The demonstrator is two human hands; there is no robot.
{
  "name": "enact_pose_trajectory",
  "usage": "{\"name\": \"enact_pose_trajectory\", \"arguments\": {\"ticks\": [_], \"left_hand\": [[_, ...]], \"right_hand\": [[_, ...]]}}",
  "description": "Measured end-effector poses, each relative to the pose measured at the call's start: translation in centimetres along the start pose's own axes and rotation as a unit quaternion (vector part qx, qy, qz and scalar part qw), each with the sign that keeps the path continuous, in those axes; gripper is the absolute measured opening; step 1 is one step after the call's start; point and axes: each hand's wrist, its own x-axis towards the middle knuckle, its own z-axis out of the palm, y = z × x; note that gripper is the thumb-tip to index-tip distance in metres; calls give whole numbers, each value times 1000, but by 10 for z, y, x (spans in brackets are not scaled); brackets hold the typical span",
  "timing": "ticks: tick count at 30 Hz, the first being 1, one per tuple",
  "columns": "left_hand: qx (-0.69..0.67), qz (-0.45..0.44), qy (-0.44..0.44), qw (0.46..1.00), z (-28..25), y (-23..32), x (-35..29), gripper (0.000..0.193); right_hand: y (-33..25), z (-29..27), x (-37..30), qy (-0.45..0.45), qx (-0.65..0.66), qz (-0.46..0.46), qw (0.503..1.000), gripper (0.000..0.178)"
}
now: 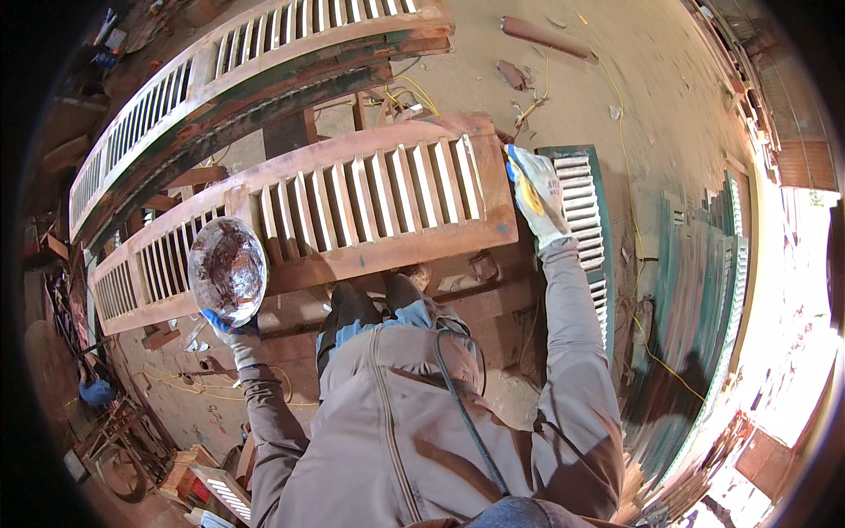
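Observation:
My left hand, in a white and blue work glove, grips the lower rim of a round metal bowl. Glossy dark reddish-brown liquid coats the bowl's inside. The bowl is in front of a long wooden louvred shutter and hides part of its slats. At the shutter's right end is my gloved right hand, its fingers closed against the end edge. Something yellow shows at that hand, but I cannot make out what it is. Brown colour covers the shutter's frame, while many slat faces look pale.
More louvred shutters lie stacked beyond this one. A green-edged shutter lies just right of my right hand, with green shutters farther right. A yellow cord crosses the sandy floor. Wooden scraps lie at lower left.

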Motion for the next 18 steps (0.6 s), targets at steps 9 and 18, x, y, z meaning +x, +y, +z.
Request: {"name": "enact_pose_trajectory", "arguments": {"ticks": [9,18], "left_hand": [[-53,-83,4,995,-12,1,15,74],[-77,-11,-4,997,-39,-4,20,70]], "right_hand": [[-6,47,67,-137,-227,4,964,41],[-17,25,36,-117,-96,-45,988,46]]}}
